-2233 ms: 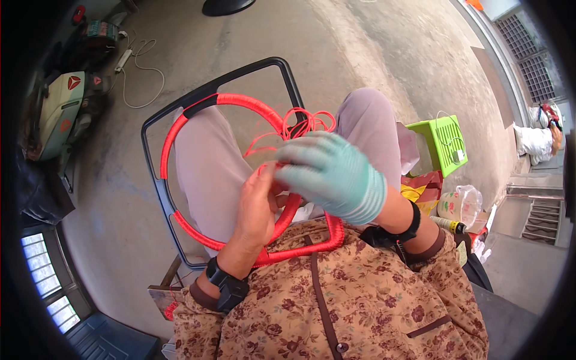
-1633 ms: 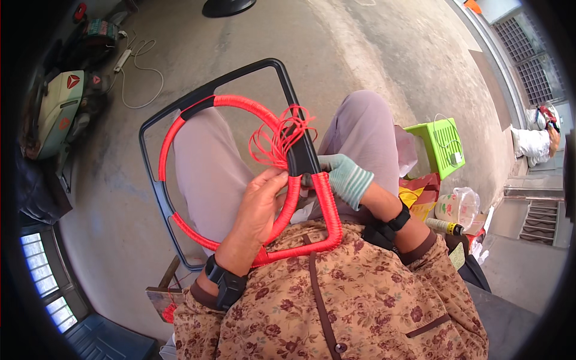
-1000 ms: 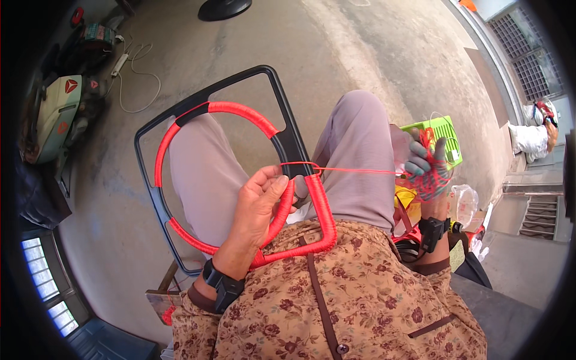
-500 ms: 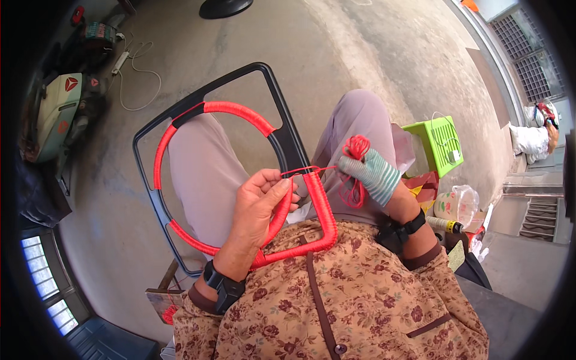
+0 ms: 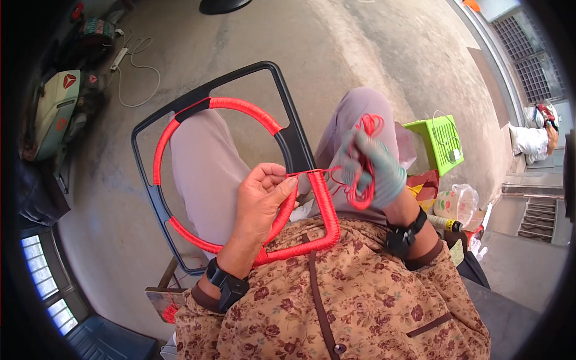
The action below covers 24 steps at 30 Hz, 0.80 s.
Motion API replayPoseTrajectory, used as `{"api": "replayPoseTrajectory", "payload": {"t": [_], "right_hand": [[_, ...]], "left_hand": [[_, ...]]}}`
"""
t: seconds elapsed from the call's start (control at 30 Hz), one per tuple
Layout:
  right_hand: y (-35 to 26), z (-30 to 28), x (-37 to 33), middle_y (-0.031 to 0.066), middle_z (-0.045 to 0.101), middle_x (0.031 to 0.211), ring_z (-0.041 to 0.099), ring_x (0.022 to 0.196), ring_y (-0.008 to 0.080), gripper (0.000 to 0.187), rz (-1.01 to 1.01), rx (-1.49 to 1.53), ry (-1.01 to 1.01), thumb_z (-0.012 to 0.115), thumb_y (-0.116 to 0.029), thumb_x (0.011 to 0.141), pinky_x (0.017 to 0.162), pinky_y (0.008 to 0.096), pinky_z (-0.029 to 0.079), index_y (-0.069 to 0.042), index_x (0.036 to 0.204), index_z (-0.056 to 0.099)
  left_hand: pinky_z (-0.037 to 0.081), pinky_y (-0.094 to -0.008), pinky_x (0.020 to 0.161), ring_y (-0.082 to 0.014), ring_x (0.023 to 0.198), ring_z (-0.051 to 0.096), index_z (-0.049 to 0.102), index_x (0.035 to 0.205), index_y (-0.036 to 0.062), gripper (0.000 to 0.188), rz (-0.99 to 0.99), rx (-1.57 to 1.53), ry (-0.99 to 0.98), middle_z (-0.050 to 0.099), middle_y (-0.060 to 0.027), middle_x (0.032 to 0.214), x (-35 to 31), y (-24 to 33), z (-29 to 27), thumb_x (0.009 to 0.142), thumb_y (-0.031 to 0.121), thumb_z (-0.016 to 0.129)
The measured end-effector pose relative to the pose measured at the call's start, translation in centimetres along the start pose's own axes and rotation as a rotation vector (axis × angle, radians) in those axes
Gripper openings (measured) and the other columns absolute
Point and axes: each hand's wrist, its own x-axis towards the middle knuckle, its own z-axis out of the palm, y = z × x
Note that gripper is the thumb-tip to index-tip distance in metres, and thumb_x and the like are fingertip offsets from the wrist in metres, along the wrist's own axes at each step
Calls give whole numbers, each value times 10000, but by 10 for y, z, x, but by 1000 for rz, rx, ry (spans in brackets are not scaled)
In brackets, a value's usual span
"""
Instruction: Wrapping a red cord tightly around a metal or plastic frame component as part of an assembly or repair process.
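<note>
A black plastic frame (image 5: 282,126) with a round inner ring lies across my lap. Much of the ring and the near right bar is wrapped in red cord (image 5: 321,204). My left hand (image 5: 261,201), bare and wearing a black wrist device, pinches the frame where the wrapping ends. My right hand (image 5: 366,168), in a teal glove, grips a loose bundle of red cord (image 5: 360,153) just right of the frame. A short taut strand runs from the bundle to the frame.
A green plastic stool (image 5: 441,141) stands on the concrete floor to my right, with bags and a bottle (image 5: 450,207) near it. A white cable (image 5: 141,66) and a scooter (image 5: 54,111) lie at the left. A person in white (image 5: 534,138) sits at the far right.
My right hand pulled the cord far out to the right, then came back beside the frame with the bundle. The left hand stayed on the frame.
</note>
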Motion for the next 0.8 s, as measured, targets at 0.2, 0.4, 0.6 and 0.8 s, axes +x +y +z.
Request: {"api": "replayPoseTrajectory", "payload": {"t": [0.2, 0.4, 0.6, 0.8], "right_hand": [[8, 3, 17, -6, 531, 624, 445, 498, 58, 286, 156, -647, 127, 625, -334, 851, 453, 209, 335, -56, 796, 587], [9, 8, 11, -25, 543, 663, 480, 587, 63, 241, 221, -733, 34, 645, -292, 836, 527, 229, 384, -55, 811, 610], [13, 10, 9, -23, 549, 673, 510, 611, 60, 214, 259, -678, -2, 620, -260, 860, 534, 231, 420, -47, 846, 604], [12, 13, 5, -12, 569, 688, 527, 602, 59, 212, 274, -712, -47, 592, -259, 890, 536, 226, 437, -48, 868, 597]], "left_hand": [[570, -255, 599, -99, 705, 601, 494, 977, 18, 187, 89, 96, 18, 587, -53, 850, -2, 0, 2, 847, -9, 624], [557, -237, 627, -87, 724, 578, 493, 952, 10, 199, 127, 140, 31, 572, -47, 834, -6, 0, 4, 826, -39, 638], [535, -214, 620, -69, 754, 546, 494, 899, 12, 199, 154, 218, 1, 553, -32, 817, -6, 4, 0, 806, -54, 656], [529, -211, 560, -65, 680, 558, 496, 871, 16, 139, 118, 219, -34, 576, -35, 772, -7, 8, -1, 851, 23, 634]]}}
